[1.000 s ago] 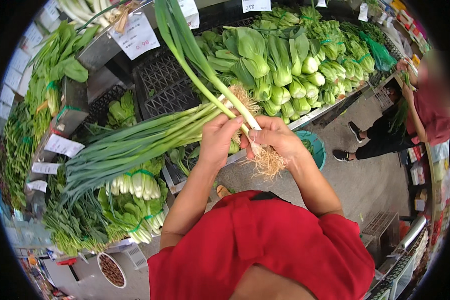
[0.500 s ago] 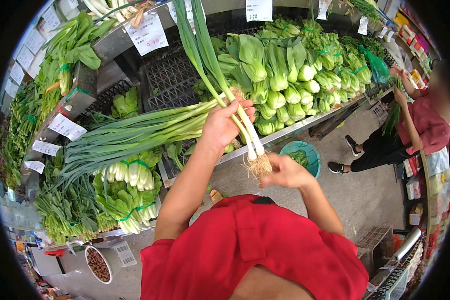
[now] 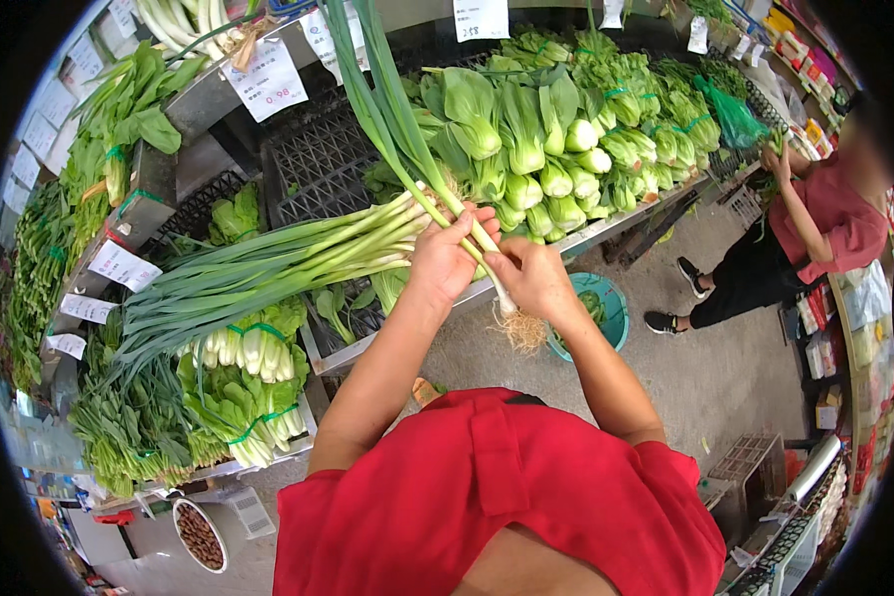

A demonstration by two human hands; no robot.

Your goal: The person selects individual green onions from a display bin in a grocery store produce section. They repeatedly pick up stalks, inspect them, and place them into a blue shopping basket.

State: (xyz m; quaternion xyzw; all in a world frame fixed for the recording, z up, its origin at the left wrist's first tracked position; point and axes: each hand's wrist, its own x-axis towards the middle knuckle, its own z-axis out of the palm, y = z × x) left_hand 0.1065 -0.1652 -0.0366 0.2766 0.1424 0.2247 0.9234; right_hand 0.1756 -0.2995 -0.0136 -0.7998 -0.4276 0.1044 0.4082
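Observation:
My left hand (image 3: 449,256) is closed around two long spring onions (image 3: 422,151), whose green leaves point up and away over the display. My right hand (image 3: 534,280) pinches their white lower ends, just above the tangled pale roots (image 3: 520,330) that hang below it. Just left of my left hand lies a big pile of spring onions (image 3: 288,258), its leaves spread to the left. Right of the held stalks sit heaped bok choy (image 3: 526,129).
Bundled greens (image 3: 253,353) and black crates (image 3: 333,149) fill the display. A turquoise basin (image 3: 616,308) stands on the floor by its metal edge. At right, a person in a pink top (image 3: 815,219) handles greens. A bucket of brown nuts (image 3: 201,536) is at lower left.
My right hand has moved up from the roots to the white stalks and closed on them, near my left hand. The person at right has raised their hands.

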